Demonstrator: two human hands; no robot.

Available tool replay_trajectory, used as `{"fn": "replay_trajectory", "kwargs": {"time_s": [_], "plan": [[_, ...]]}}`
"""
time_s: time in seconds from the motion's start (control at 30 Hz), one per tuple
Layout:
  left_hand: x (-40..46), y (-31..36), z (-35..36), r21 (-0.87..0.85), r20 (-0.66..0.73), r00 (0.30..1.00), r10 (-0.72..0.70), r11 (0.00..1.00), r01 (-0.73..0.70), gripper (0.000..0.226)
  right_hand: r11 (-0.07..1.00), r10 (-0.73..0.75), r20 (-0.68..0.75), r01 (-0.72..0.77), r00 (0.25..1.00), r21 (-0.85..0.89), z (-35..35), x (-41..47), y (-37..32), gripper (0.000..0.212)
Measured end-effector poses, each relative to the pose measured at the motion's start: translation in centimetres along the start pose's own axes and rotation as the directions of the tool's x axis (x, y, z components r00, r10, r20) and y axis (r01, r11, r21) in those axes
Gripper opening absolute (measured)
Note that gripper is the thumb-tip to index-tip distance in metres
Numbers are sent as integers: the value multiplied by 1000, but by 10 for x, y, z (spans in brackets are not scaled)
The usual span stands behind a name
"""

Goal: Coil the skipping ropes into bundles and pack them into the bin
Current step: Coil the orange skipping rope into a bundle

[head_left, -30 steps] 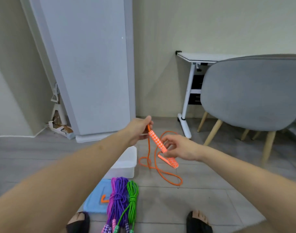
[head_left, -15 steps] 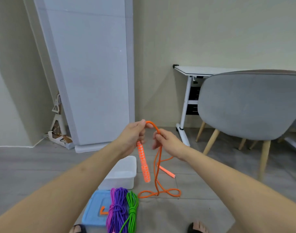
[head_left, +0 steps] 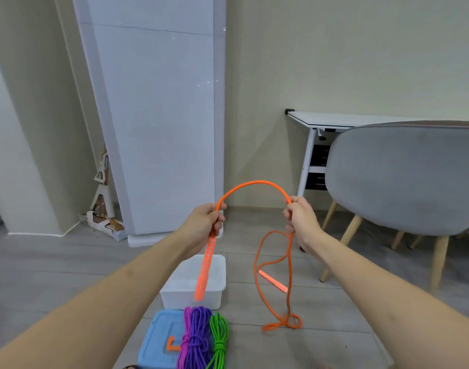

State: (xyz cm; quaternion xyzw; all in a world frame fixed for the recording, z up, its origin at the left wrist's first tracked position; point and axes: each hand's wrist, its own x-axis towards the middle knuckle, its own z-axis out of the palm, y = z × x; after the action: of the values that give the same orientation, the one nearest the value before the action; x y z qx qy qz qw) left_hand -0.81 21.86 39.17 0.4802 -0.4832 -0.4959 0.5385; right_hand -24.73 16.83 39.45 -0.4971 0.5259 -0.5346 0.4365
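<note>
The left hand has its grip curled round the orange rope just above one handle, which hangs over the white bin. The rope arches across to the right hand — also gripping it — then trails to the floor, beside the purple and green bundles.

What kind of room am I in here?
Probably a room in a home or small office: grey plank floor, a grey upholstered chair on wooden legs, and a white desk against a plain wall.
</note>
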Motion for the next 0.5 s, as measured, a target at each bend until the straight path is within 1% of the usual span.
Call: {"fn": "replay_trajectory", "kwargs": {"time_s": [0.07,0.13,0.2,0.23,0.37,0.5], "plan": [[-1,-3,5,-19,-29,1000,-12,1000,11,31,990,22,11,-23,1000,139,9,1,-8,29],[0,-4,8,-26,-76,997,11,1000,-13,31,982,-41,21,36,999,185,14,-2,-13,31],[1,-5,12,-26,-104,994,33,999,-36,32,981,-107,24,101,994,168,19,-5,-16,30],[1,-6,13,-25,-94,995,41,999,-43,31,980,-126,35,119,991,160,21,-7,-17,29],[1,-5,20,-14,-36,998,53,998,-54,30,976,-173,160,148,972,159,32,-17,-19,21],[2,2,23,-86,-70,994,86,992,-92,26,978,-207,196,209,958,12,29,-16,-14,11]]}}
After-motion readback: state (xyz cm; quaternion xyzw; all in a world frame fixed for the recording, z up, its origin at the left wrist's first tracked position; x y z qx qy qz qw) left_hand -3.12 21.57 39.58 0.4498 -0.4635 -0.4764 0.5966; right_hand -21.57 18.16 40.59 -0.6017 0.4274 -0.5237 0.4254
